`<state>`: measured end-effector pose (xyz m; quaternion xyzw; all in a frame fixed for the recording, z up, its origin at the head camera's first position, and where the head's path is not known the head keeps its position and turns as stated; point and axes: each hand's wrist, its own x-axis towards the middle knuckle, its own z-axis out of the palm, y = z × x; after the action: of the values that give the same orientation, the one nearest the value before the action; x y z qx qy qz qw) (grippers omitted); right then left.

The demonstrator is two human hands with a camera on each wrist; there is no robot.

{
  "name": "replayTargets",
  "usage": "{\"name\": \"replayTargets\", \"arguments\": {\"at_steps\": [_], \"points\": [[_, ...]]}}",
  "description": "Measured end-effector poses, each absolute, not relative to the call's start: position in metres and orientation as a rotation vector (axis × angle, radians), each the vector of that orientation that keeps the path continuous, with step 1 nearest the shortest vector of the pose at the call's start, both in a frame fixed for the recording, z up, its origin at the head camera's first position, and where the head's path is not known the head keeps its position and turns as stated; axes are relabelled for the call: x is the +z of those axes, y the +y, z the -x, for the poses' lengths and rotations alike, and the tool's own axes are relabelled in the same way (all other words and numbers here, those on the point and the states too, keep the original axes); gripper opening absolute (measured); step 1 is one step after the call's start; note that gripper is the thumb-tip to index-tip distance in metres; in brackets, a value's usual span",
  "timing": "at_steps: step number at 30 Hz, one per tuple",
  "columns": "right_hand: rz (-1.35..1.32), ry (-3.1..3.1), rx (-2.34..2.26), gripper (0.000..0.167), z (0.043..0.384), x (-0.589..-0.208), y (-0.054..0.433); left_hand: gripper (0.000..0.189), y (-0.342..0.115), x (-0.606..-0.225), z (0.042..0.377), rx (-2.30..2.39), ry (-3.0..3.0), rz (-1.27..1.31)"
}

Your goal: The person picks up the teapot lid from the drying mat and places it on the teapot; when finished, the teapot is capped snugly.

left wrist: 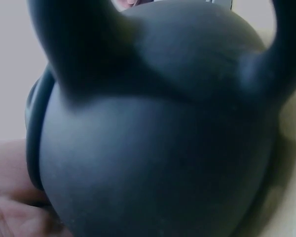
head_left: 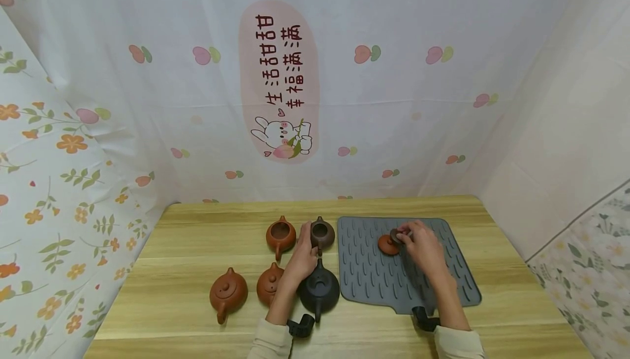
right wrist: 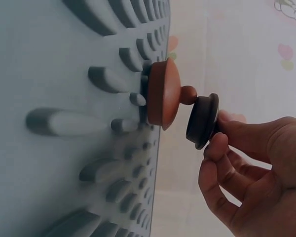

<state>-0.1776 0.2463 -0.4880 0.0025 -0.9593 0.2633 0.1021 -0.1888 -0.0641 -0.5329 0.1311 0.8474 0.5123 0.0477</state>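
My right hand [head_left: 424, 247] pinches a small dark brown teapot lid [right wrist: 200, 123] between thumb and fingers. The lid is tilted, close beside the knob of a reddish-brown lid [right wrist: 168, 94] that lies on the grey ribbed mat [head_left: 364, 282]. My left hand [head_left: 302, 258] holds a small dark brown teapot [head_left: 328, 236] by its left side; this pot has no lid on. Just in front of it stands a black teapot [head_left: 320, 290] with its lid on, which fills most of the left wrist view and hides much of the left hand there.
A lidless reddish-brown teapot [head_left: 280, 232] stands left of my left hand. Two lidded reddish-brown teapots, one partly behind my left forearm [head_left: 269, 281] and one farther left [head_left: 228, 290], stand on the wooden table [head_left: 172, 260]. A patterned curtain [head_left: 369, 102] hangs behind the table.
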Motion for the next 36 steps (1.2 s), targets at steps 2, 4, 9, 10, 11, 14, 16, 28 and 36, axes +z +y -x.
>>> {"name": "replayTargets", "arguments": {"at_steps": [2,4,9,10,11,14,16,28,36], "points": [[-0.018,-2.834,0.791,0.015,0.177,-0.486,0.246,0.073,-0.064,-0.533,0.189,1.564,2.58,-0.397],[-0.026,-2.834,0.797,0.016,0.177,-0.485,0.245,0.073,-0.064,-0.533,0.188,1.567,2.579,-0.398],[-0.076,-2.829,0.774,0.016,0.178,-0.484,0.242,0.072,-0.064,-0.533,0.188,1.571,2.585,-0.409],[-0.086,-2.83,0.767,0.016,0.178,-0.484,0.241,0.072,-0.064,-0.533,0.188,1.568,2.588,-0.411],[-0.091,-2.832,0.761,0.015,0.178,-0.483,0.24,0.072,-0.064,-0.533,0.188,1.567,2.591,-0.413],[-0.086,-2.848,0.747,0.015,0.179,-0.483,0.236,0.072,-0.065,-0.534,0.188,1.561,2.596,-0.416],[-0.065,-2.858,0.744,0.015,0.179,-0.482,0.233,0.073,-0.065,-0.534,0.187,1.561,2.596,-0.418],[-0.087,-2.865,0.742,0.013,0.18,-0.48,0.222,0.074,-0.064,-0.537,0.188,1.575,2.6,-0.42],[-0.121,-2.848,0.723,0.011,0.182,-0.48,0.214,0.074,-0.065,-0.535,0.187,1.612,2.583,-0.443]]}}
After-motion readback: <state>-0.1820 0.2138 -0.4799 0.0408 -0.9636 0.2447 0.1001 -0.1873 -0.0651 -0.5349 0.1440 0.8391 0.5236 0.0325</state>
